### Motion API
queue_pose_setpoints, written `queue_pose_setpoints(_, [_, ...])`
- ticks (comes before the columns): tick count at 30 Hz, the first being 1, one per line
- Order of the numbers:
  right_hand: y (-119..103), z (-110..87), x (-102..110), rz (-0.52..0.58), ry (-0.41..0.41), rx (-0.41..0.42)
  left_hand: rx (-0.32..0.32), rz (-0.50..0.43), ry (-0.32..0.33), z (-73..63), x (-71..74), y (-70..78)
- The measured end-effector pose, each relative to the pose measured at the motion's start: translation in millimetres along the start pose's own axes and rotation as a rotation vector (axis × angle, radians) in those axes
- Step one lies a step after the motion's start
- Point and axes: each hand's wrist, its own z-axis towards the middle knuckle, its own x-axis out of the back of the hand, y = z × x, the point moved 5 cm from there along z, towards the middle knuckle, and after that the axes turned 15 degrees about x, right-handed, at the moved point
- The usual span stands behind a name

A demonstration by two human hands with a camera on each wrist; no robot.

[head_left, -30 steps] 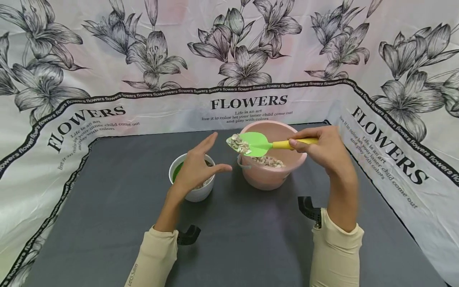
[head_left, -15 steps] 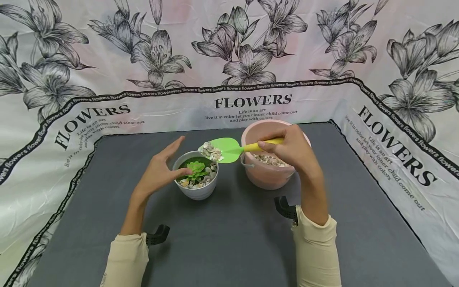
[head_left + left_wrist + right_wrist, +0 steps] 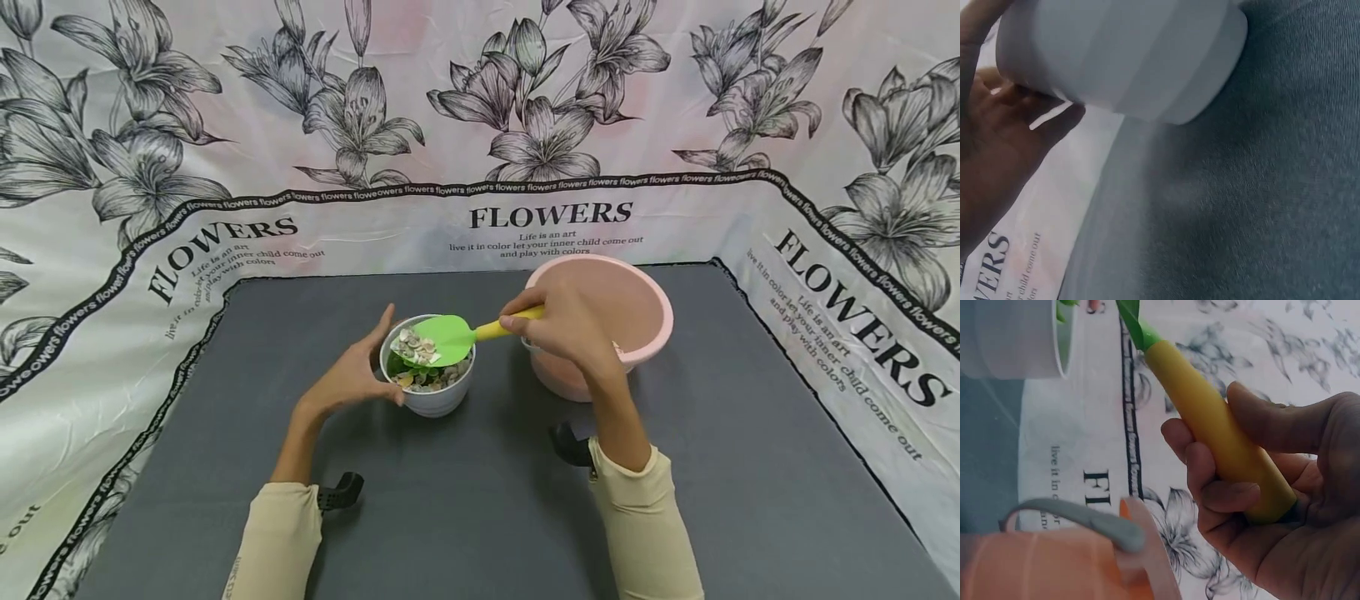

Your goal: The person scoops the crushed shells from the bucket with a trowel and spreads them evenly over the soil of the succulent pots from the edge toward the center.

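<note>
A white ribbed pot (image 3: pixel 437 406) with a green plastic-looking succulent and pebbles (image 3: pixel 453 375) inside stands left of centre. My left hand (image 3: pixel 347 379) holds its left side, thumb at the near rim, fingers round the far side; the left wrist view shows fingers (image 3: pixel 1054 122) against the pot wall. In my right hand (image 3: pixel 562 327) is the yellow handle (image 3: pixel 1210 419) of a small trowel, gripped between thumb and curled fingers. The trowel's green blade (image 3: pixel 452 340), loaded with pale pebbles (image 3: pixel 416 347), lies level over the pot and partly hides the plant.
A pink bucket (image 3: pixel 656 333) stands right of the pot, partly behind my right hand; its grey handle (image 3: pixel 1079 519) shows in the right wrist view. Dark grey cloth (image 3: pixel 465 517) covers the table. A flower-printed sheet (image 3: pixel 360 233) rises at the back and sides.
My right hand has carried the loaded trowel left from above the bucket to over the pot. My left hand first moved left off the pot's front, then came in to its side.
</note>
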Motion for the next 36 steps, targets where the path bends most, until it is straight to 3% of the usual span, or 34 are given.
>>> queue_pose_setpoints(8, [-22.6,16.7,-19.4,-0.086,-0.081,0.017,0.025,0.036,0.022,0.7,2.5,-1.2])
queue_pose_setpoints(12, [-46.2,28.5,-27.9,-0.256,-0.142,0.042,0.040,0.034,0.029,3.1,5.3,0.6])
queue_pose_setpoints(18, [-74.4,30.2,-45.1,-0.465,-0.181,0.088,0.046,0.004,0.014,1.5,6.9,-3.6])
queue_pose_setpoints(22, [-85.0,28.3,-51.6,-0.552,-0.150,0.129,0.032,0.002,0.032,0.2,12.4,-3.3])
queue_pose_setpoints(29, [-92.5,22.6,-55.2,-0.595,-0.069,0.188,0.043,0.095,0.096,-1.2,19.4,-4.0])
queue_pose_setpoints(36, [-90.7,14.8,-55.5,-0.621,0.003,0.213,0.026,-0.029,0.078,-0.3,9.2,-4.4])
